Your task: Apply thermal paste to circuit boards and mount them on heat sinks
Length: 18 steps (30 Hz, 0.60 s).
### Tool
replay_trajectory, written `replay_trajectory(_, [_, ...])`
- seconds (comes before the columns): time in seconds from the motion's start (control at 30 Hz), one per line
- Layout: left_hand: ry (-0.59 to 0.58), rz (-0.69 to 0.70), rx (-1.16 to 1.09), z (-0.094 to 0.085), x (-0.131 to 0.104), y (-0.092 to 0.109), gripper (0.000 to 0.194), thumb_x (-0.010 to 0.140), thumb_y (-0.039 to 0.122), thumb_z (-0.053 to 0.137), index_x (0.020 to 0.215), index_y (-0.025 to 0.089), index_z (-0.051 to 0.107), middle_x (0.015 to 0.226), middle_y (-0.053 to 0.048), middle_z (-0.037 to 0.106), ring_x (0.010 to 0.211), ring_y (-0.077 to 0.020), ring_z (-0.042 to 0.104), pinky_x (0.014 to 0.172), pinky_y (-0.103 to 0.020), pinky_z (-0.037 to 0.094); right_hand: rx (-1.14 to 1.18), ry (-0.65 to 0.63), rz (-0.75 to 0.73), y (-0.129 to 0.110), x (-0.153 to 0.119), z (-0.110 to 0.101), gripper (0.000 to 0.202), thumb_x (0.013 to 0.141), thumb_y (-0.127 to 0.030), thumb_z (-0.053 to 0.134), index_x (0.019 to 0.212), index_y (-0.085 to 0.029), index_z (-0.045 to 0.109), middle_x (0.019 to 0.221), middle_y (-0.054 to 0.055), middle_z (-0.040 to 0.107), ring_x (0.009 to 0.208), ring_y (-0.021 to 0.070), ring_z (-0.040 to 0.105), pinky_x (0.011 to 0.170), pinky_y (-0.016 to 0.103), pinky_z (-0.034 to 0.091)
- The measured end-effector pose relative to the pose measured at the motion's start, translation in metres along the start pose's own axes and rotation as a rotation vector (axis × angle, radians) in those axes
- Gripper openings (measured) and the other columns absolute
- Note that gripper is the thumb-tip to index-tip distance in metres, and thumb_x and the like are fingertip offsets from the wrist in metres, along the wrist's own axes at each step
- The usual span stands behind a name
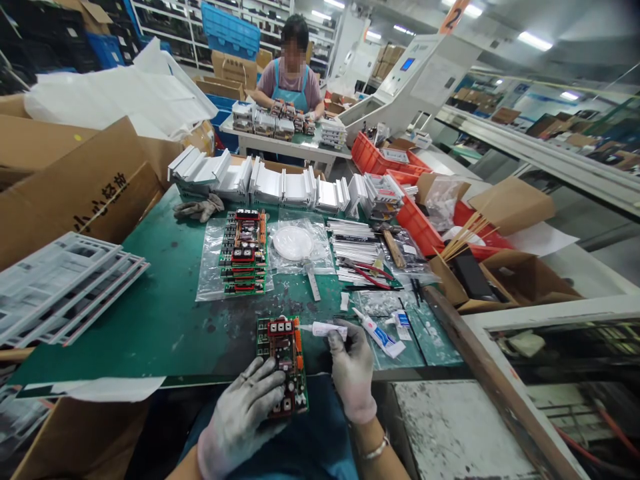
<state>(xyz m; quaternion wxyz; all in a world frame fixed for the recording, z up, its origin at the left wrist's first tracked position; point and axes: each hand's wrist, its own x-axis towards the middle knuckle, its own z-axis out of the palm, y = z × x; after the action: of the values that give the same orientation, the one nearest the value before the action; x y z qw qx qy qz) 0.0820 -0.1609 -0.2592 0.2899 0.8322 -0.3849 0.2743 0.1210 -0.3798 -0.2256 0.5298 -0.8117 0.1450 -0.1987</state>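
Note:
A green circuit board (284, 347) with a red-framed part and orange connectors lies at the front edge of the green table. My gloved left hand (250, 407) rests on the board's lower left, fingers spread over it. In my gloved right hand (350, 367) a small white tube (327, 329) is pinched, its thin nozzle pointing left at the board's top right. To the right, a larger white and blue tube (379, 333) and a small blue and white tube (400, 319) lie on a plastic bag.
Stacked boards (244, 257), a round white lid (293, 243), red-handled pliers (373, 272) and white strips (353, 241) lie beyond. Metal heat sinks (267, 183) line the back. Cardboard (75, 180) stands left, red bins (417, 223) right. A person (291, 80) sits at another table.

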Motion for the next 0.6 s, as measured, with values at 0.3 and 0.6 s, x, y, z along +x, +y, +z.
replay_trajectory(0.3, [0.008,-0.001,-0.014,-0.003,0.004,0.001,0.03,0.09,0.027,0.065,0.117,0.018,0.056,0.106,-0.008,0.074,0.121,-0.0224,0.062,0.111,-0.04,0.046,-0.027,0.017,0.017,0.002,-0.002,-0.005,0.037,0.084,-0.052,0.06,0.094,-0.018,0.069,0.087,0.009,0.073,0.079,0.0258,0.066,0.072,0.036,0.051])
replay_trajectory(0.6, [0.009,0.006,-0.005,-0.003,0.006,0.001,0.023,0.096,0.03,0.057,0.115,0.017,0.058,0.106,-0.008,0.075,0.121,-0.0209,0.062,0.113,-0.04,0.045,-0.052,0.021,-0.012,0.013,-0.014,-0.014,0.043,0.084,-0.058,0.06,0.094,-0.018,0.068,0.087,0.01,0.074,0.079,0.0255,0.067,0.07,0.036,0.053])
